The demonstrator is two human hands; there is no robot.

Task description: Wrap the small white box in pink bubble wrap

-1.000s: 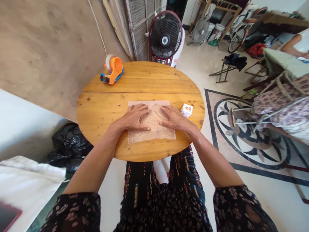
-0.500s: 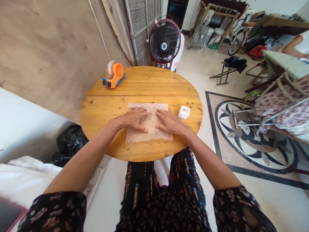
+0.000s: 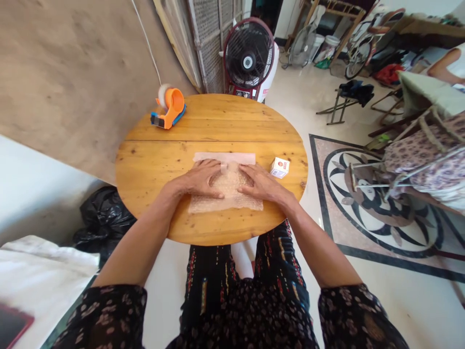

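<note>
A sheet of clear bubble wrap (image 3: 228, 204) lies flat on the round wooden table (image 3: 218, 128), near its front edge. My left hand (image 3: 203, 179) rests on the left part of the sheet, fingers stretched out and thumb apart. On the right part lies my right hand (image 3: 259, 182), likewise spread, palm down. Between the hands the wrap's bubbly surface shows, with a strip of clear tape (image 3: 224, 168) beside my left fingertips. Just right of my right hand stands a small white box (image 3: 279, 167) with red print.
An orange tape dispenser (image 3: 171, 107) stands at the table's back left. Behind the table is a dark red fan (image 3: 249, 55). A black plastic bag (image 3: 103, 213) sits on the left; a folding stool (image 3: 339, 104) stands at right. Another person's arm (image 3: 445, 65) shows far right.
The view has shifted slightly. Both hands stay spread on the bubble wrap in nearly the same place; nothing has been picked up or let go.
</note>
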